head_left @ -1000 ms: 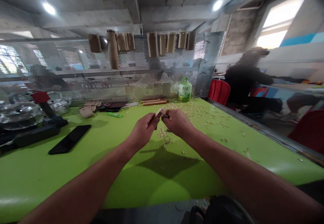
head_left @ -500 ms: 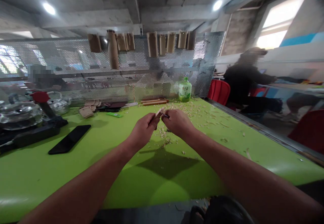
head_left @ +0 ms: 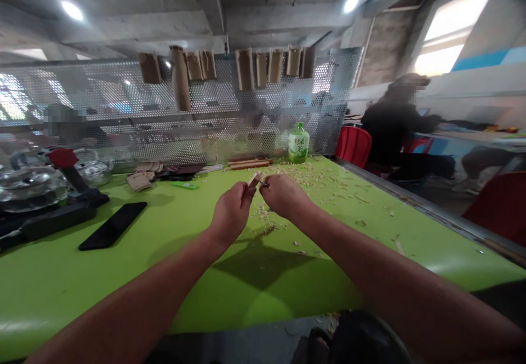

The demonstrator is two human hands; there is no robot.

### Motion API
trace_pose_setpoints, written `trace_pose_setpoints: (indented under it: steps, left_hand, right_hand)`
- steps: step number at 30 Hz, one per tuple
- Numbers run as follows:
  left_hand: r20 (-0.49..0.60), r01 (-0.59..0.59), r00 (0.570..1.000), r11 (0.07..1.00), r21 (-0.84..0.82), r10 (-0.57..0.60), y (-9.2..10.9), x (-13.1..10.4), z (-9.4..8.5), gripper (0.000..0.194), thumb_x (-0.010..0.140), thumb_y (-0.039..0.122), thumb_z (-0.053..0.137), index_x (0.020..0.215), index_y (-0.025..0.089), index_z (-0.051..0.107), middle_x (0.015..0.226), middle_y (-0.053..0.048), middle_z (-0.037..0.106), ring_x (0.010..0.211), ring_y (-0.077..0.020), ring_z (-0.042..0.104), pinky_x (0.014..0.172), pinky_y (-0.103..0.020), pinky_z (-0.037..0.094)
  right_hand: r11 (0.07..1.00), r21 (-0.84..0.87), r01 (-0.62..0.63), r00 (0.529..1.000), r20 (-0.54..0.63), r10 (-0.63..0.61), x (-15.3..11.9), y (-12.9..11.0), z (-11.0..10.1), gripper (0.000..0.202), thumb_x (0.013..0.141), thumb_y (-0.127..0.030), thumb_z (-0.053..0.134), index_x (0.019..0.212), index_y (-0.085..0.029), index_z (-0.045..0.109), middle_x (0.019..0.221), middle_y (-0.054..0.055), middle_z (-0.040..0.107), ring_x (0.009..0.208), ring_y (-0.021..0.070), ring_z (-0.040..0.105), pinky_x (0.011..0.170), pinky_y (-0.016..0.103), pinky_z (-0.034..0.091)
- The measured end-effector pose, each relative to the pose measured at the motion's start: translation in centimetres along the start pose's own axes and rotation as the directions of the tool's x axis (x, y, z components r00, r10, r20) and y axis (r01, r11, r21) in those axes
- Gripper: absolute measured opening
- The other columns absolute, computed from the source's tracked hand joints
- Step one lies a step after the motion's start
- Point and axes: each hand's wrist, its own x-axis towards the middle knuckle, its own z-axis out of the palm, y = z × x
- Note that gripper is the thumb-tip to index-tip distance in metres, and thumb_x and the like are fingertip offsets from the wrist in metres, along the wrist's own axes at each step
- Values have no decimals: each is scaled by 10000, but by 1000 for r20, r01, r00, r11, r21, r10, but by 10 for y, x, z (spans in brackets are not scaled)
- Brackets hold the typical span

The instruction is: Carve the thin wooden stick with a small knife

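My left hand (head_left: 232, 209) is closed around a small pale piece of wood (head_left: 255, 178), whose end sticks up past the fingers. Close beside it, my right hand (head_left: 284, 195) grips a knife, of which only a short dark metal stretch (head_left: 263, 184) shows; the handle is hidden in the fist. The metal points toward the wood, but I cannot tell whether they touch. Both hands are held above the green tabletop (head_left: 255, 303). Pale wood shavings (head_left: 269, 227) lie scattered below and behind them.
A black phone (head_left: 113, 226) lies left, near kettles (head_left: 33, 188) and a red-and-black device (head_left: 63, 157). Wood pieces (head_left: 142, 180), sticks (head_left: 249, 164) and a green-tea bottle (head_left: 298, 143) line the back by a perforated metal screen (head_left: 222, 106). A person (head_left: 394, 123) sits right.
The left hand and the wood have moved slightly left, leaving a wider gap to the right hand. The whole view has shifted a little.
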Motion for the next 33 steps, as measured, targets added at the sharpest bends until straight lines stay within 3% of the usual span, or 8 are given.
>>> trace_pose_setpoints:
  steps: [15, 23, 30, 33]
  left_hand:
    - [45, 55, 998, 996, -65, -52, 2, 6, 3, 333, 942, 414, 435, 695, 191, 434, 603, 25, 465, 559, -113, 394, 542, -266, 223]
    - [3, 54, 999, 995, -82, -54, 1, 11, 7, 352, 945, 409, 433, 671, 188, 432, 569, 29, 444, 539, -108, 384, 532, -262, 228]
    - [4, 96, 995, 960, -263, -98, -6, 15, 26, 337, 931, 437, 461, 734, 172, 528, 570, 34, 458, 501, -90, 388, 489, -237, 261]
    - [36, 144, 989, 917, -372, -141, 0, 22, 8, 292, 909, 410, 520, 743, 169, 540, 551, 46, 444, 469, -75, 369, 449, -222, 260]
  right_hand:
    - [995, -97, -25, 1000, -16, 24, 5, 9, 7, 337, 917, -290, 415, 962, -145, 716, 938, 151, 740, 852, 247, 686, 727, 310, 466]
    - [995, -90, -40, 999, -15, 39, 13, 19, 9, 331, 903, -283, 429, 979, -139, 718, 934, 165, 738, 837, 258, 693, 711, 316, 481]
    - [997, -70, -33, 999, -14, 32, 19, 21, 12, 353, 913, -309, 433, 1000, -135, 728, 972, 165, 738, 896, 244, 686, 769, 295, 477]
    - [996, -65, -69, 998, 9, 70, 20, 35, 10, 352, 919, -301, 440, 1018, -129, 730, 1005, 172, 734, 931, 233, 679, 809, 284, 469]
